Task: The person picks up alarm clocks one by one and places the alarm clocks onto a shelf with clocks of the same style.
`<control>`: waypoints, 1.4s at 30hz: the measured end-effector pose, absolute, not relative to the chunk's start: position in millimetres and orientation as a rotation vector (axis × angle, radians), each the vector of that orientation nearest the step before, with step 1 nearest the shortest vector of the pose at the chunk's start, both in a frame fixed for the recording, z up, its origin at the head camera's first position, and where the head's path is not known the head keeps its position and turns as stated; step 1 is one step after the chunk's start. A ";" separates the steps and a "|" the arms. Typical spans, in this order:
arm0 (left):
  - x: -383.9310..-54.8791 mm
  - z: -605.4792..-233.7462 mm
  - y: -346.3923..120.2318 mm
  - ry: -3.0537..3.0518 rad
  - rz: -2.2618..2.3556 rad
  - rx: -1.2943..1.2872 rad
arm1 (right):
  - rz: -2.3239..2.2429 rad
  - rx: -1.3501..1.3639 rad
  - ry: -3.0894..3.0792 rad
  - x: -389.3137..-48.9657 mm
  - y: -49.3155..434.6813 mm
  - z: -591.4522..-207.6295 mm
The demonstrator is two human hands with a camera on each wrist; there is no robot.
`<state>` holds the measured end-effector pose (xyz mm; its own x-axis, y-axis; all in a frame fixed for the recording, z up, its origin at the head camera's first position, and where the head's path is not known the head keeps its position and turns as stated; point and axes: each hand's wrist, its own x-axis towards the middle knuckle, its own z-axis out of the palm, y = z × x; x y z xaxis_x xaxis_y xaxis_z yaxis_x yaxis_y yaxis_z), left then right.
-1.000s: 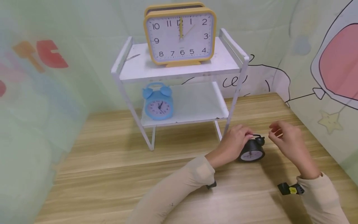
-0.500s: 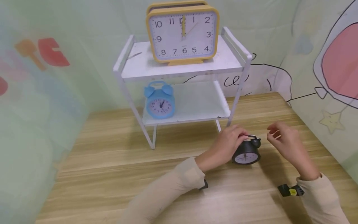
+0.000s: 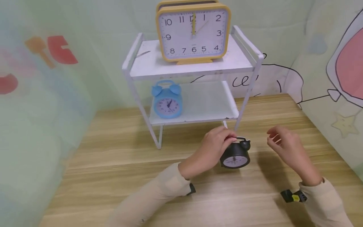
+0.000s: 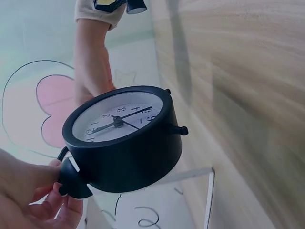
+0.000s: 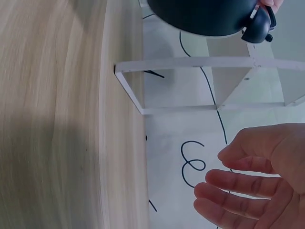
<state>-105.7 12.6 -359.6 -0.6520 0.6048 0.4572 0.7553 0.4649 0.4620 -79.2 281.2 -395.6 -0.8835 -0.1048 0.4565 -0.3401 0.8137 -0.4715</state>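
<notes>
My left hand pinches the top handle of a black twin-bell alarm clock, its white dial tilted upward. In the left wrist view the clock hangs from my fingers with its small feet showing, apart from the wooden surface. To the right of it, my right hand hovers with loosely bent fingers and touches nothing. The right wrist view shows this hand with a gap between thumb and fingers. Ahead is a white two-tier rack, with a blue twin-bell alarm clock at the left of its lower shelf.
A large yellow-framed clock stands on the rack's top shelf, between raised side rails. The rack's legs rest on a wood-grain table. Printed curtains enclose the back and both sides.
My left hand has carried the black alarm clock leftward and slightly toward me. The right hand stays nearly where it was. The view has shifted a little, moving the rack rightward in frame.
</notes>
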 end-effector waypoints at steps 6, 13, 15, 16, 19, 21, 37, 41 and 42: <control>-104.5 -354.1 -11.3 -2.462 -1.025 -1.117 | 0.783 0.378 -2.581 -78.1 274.4 -395.6; -105.3 -346.7 -35.8 -2.440 -1.084 -1.042 | 0.764 0.414 -2.566 -75.1 265.7 -395.2; -104.8 -343.5 -42.7 -2.430 -1.093 -1.021 | 0.773 0.425 -2.566 -74.3 262.1 -394.0; -104.5 -341.9 -46.0 -2.425 -1.097 -1.014 | 0.777 0.432 -2.566 -73.7 260.2 -393.6; -103.1 -337.7 -55.5 -2.410 -1.101 -0.998 | 0.786 0.455 -2.557 -72.1 253.4 -392.3; -102.0 -335.7 -61.1 -2.400 -1.098 -0.997 | 0.781 0.472 -2.546 -71.2 248.7 -392.4; -95.5 -329.0 -89.0 -2.383 -1.099 -0.954 | 0.740 0.633 -2.456 -65.6 212.0 -409.3; -93.7 -326.3 -93.7 -2.382 -1.124 -0.951 | 0.728 0.657 -2.436 -62.0 198.7 -410.4; -93.0 -325.4 -94.8 -2.382 -1.131 -0.946 | 0.726 0.659 -2.433 -61.0 194.5 -409.7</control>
